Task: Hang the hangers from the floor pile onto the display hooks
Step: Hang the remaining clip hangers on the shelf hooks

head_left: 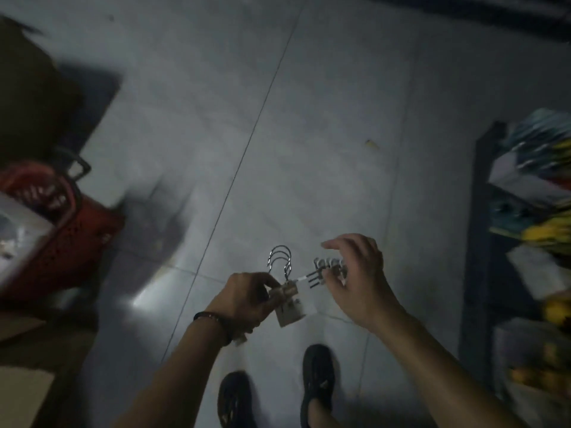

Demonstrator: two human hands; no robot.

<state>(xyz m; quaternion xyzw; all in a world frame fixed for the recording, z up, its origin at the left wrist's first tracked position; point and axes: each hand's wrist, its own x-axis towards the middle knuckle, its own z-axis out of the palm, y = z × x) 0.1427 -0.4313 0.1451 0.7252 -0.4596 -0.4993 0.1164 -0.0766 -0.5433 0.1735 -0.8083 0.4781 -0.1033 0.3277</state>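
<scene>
Tiled floor (pixel 324 125); left hand (pixel 244 299), right hand (pixel 358 282) both grip hangers (pixel 292 313)

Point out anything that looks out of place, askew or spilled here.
One small thing: a yellowish scrap lies alone on the grey floor tiles, away from the shelf at right; it looks like litter, but is too small to identify. The hangers are bunched in the left hand. Nothing else stands out.

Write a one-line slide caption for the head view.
Over a tiled floor, the left hand grips a bunch of clip hangers while the right hand pinches their clips.
</scene>
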